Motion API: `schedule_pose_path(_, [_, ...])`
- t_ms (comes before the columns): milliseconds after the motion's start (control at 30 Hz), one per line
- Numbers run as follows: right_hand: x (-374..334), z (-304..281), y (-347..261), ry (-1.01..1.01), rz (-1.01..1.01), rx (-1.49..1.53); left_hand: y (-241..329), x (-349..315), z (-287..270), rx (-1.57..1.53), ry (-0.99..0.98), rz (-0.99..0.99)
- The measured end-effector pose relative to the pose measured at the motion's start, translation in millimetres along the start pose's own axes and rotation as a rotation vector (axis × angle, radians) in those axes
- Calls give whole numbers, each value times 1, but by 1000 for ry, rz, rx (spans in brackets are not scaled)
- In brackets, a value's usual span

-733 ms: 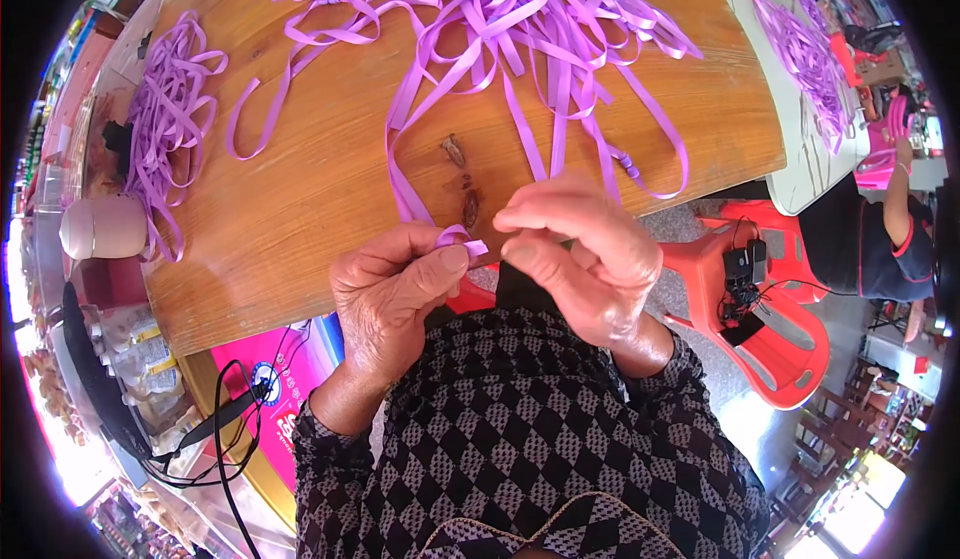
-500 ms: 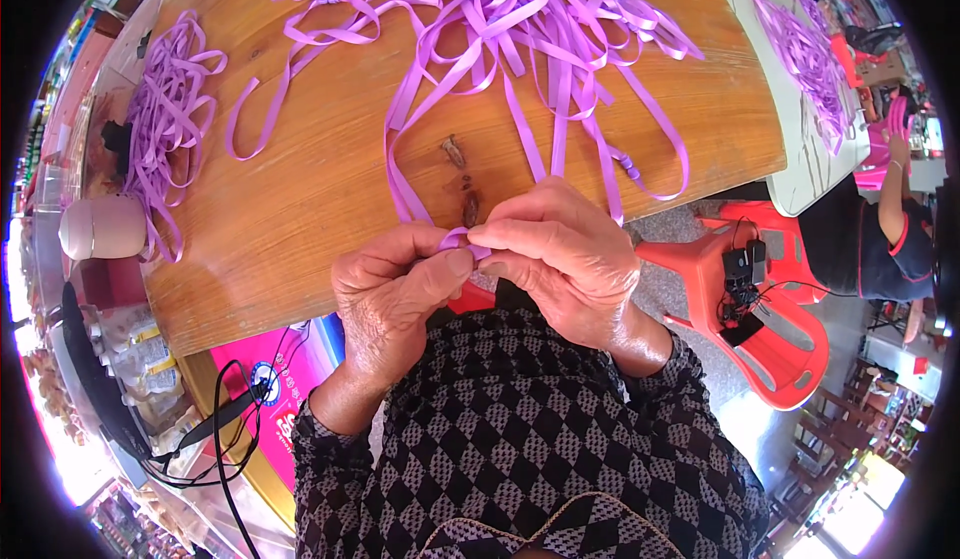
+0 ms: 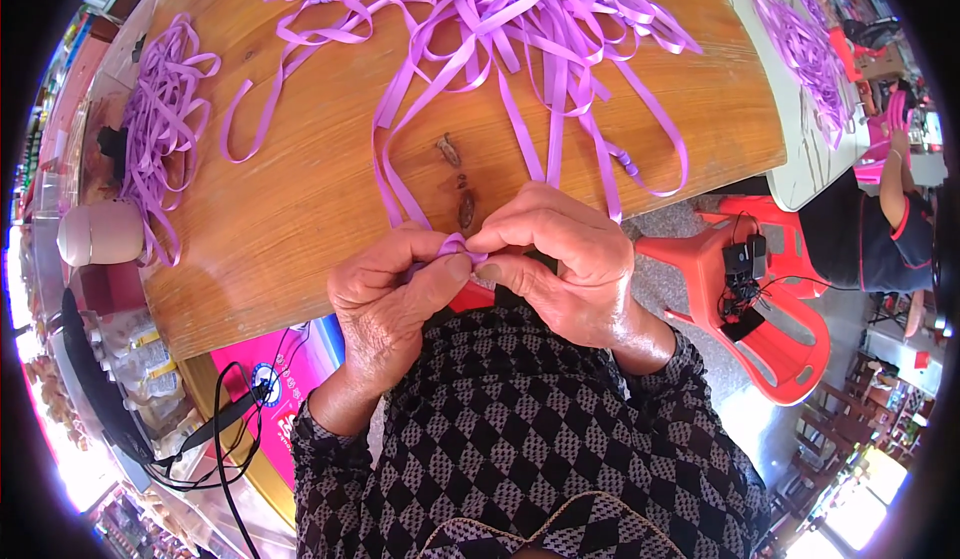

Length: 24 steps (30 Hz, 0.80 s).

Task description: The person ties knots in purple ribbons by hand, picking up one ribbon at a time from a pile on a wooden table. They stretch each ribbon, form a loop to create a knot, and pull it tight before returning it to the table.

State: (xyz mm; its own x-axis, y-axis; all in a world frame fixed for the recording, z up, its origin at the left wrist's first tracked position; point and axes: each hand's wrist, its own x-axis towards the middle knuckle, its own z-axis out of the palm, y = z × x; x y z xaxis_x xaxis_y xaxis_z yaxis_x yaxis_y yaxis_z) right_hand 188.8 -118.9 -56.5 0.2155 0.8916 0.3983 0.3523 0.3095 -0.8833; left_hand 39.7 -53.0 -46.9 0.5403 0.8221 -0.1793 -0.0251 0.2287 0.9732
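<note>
A purple ribbon point(image 3: 455, 246) is pinched between both my hands just off the table's near edge, bent into a small loop at the fingertips. My left hand point(image 3: 390, 294) is closed on it with thumb and forefinger. From the other side, my right hand point(image 3: 560, 264) grips the same small piece, its thumb near the left thumb. Lengths of ribbon run from my hands up to a large tangled pile of purple ribbons point(image 3: 520, 19) on the wooden table point(image 3: 320, 189). Small purple beads point(image 3: 625, 162) sit on one strand. My fingers partly hide the folded part.
Another ribbon bundle point(image 3: 165, 109) hangs over the table's left side, by a pale rounded object point(image 3: 100, 231). Red plastic stools point(image 3: 770, 359) stand at the right, one carrying black devices and cables. Beyond, a person point(image 3: 870, 229) is beside a white table point(image 3: 800, 174) with more ribbons.
Both hands stay together, with a slight shift of the fingers around the folded ribbon. The strands by my left hand have moved a little to the left.
</note>
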Motion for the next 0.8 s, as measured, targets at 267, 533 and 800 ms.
schedule_pose_path(267, [0, 1, 3, -11, -51, -47, 3, -1, 0, -27, 15, -14])
schedule_pose_path(533, [1, 0, 4, -10, -162, -144, 0, 0, -10, -63, -150, 4])
schedule_pose_path(800, [5, -7, 6, -66, -9, 103, 12, 8, -15, 173, -281, 59])
